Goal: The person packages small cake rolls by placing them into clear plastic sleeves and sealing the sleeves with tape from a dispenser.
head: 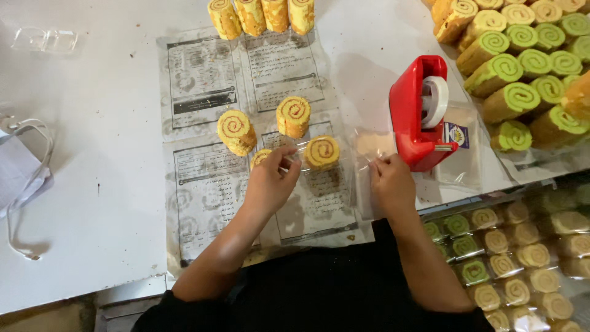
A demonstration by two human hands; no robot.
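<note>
**Wrapping roll slices at the bench: one slice in hand, most still bare**

The left hand point(270, 183) and right hand point(391, 182) together hold a clear wrapper point(344, 161) stretched flat over the printed paper point(203, 184). The left hand pinches the wrapper's left edge, fingers closed on the film; the right hand pinches its right edge in the same way. One yellow slice point(322, 152) sits inside or on the film between the two hands; which of the two cannot be told. The film looks open and untaped.

Progress, judged from the layout: the tray point(522, 270) below and right of the dispenser point(418, 114) holds many slices that appear already wrapped, so a good share seems done. Left to do: three bare yellow slices point(236, 131) left of the dispenser on the paper, a row of four point(261, 15) at the far edge of the frame, and the green pile point(528, 67) right of the dispenser.

Edges and room: the dispenser stands just beside the right hand, with a stack of spare bags point(458, 150) touching its right side. The bench edge point(467, 200) runs near the right wrist, above the tray. Left of the paper the bench point(104, 184) carries only a mask point(18, 169) and a small clear tray point(46, 40), well apart from the hands. The nearest bare slices stand close to the left hand's fingers.
</note>
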